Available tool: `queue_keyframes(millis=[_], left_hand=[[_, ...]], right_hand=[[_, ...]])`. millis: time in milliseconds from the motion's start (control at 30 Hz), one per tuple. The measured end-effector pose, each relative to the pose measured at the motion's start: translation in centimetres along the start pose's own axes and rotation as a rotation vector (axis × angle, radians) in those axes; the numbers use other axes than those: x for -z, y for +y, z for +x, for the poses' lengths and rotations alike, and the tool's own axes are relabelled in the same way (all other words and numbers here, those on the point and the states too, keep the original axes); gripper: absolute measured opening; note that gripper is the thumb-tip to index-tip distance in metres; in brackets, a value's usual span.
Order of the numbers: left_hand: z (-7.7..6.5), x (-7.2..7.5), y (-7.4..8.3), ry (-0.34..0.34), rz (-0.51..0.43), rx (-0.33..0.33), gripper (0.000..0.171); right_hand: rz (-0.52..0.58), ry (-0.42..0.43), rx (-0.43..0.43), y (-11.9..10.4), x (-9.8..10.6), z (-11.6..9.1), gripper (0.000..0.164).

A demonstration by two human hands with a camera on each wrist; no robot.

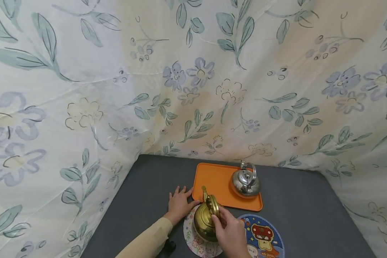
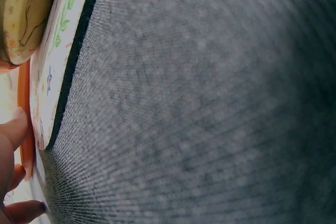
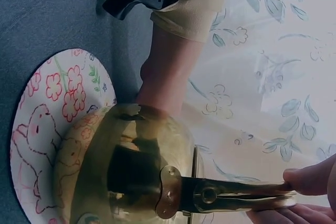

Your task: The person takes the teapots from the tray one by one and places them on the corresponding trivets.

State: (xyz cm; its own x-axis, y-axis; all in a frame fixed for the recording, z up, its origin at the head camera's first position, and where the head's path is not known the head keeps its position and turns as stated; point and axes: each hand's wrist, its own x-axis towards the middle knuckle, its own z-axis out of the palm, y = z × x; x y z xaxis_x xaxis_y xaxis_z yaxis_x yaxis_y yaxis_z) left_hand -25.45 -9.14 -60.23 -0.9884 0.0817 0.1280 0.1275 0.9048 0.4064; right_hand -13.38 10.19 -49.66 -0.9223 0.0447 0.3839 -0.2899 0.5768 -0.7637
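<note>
Head view: one gold kettle (image 1: 204, 223), directly left of the right hand (image 1: 233, 229), which is the nearer to its handle (image 1: 214, 207) and pinches that handle between thumb and fingers. Handle: a hoop standing above the body, its length running roughly away from the person, in line with the spout (image 1: 205, 194); spout ahead and slightly left of the right hand, over the near edge of the tray in this view. Kettle body: upright, on the floral mat (image 1: 197, 247) by appearance, though contact at the base cannot be made out for certain. Left hand (image 1: 179, 204): fingers straight and spread, holding nothing, beyond the kettle's left side, at the near left corner of the orange tray (image 1: 213, 179); firm contact with the rim uncertain. Tray: ahead of the right hand, to the right of the left. Silver kettle (image 1: 245, 182): on the tray's right half, ahead and a little right of the right hand, occupying that end. Blue mat (image 1: 265, 229): just right of the right hand, partly hidden by it. Grey worktop (image 1: 303, 200): beneath all. Patterned cloth (image 1: 193, 125): hung beyond both hands.
</note>
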Motion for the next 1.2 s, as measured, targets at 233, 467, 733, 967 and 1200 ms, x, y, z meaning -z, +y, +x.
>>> queue_keyframes(millis=[233, 467, 733, 967, 1200], left_hand=[[-0.2, -0.2, 0.0, 0.008, 0.003, 0.002, 0.070], [-0.3, -0.1, 0.0, -0.006, -0.011, 0.011, 0.070], [-0.1, -0.2, 0.0, -0.021, -0.014, 0.012, 0.070], [-0.2, 0.0, 0.2, -0.022, -0.026, 0.009, 0.069], [-0.3, 0.0, 0.0, -0.027, -0.011, 0.008, 0.069]], right_hand=[[0.001, -0.018, -0.025, -0.1, 0.3, -0.3, 0.030], [0.022, -0.042, -0.077, -0.1, 0.9, 0.0, 0.035], [-0.060, 0.064, -0.028, 0.6, 3.5, 2.2, 0.042], [-0.140, 0.144, 0.033, 1.4, 6.0, 4.6, 0.047], [-0.209, 0.162, 0.079, 2.5, 6.9, 6.3, 0.048]])
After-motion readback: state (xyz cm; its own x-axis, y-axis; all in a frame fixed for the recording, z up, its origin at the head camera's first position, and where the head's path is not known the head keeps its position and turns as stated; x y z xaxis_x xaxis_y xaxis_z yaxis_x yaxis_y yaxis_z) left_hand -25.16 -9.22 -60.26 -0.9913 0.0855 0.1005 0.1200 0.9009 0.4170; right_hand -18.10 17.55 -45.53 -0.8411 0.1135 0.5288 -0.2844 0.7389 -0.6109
